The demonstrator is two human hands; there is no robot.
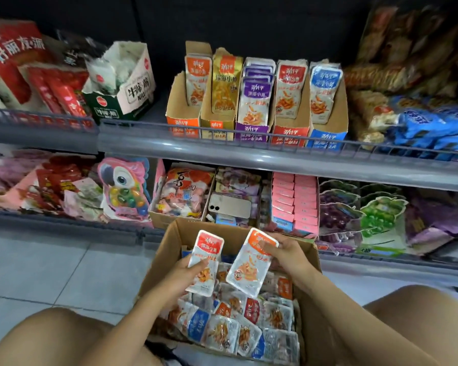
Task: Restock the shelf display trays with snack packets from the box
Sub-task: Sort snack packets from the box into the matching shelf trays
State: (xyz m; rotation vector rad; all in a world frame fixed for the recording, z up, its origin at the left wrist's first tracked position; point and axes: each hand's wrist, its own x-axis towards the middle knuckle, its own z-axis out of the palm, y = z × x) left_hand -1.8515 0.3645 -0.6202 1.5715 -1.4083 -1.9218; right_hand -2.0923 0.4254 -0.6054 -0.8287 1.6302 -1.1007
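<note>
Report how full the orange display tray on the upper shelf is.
Mostly empty: the orange tray holds only a few packets at its back, with bare cardboard in front.

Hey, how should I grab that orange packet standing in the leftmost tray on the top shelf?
Pinch the top strip of the orange packet, fingers from the front and above. It stands upright deep in its cardboard tray, walled at left and back, gold packet tight at right; only top and front are free.

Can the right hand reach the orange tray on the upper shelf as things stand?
Probably yes: the right hand holds an orange packet above the box, and nothing stands between it and the open-fronted orange tray.
</note>
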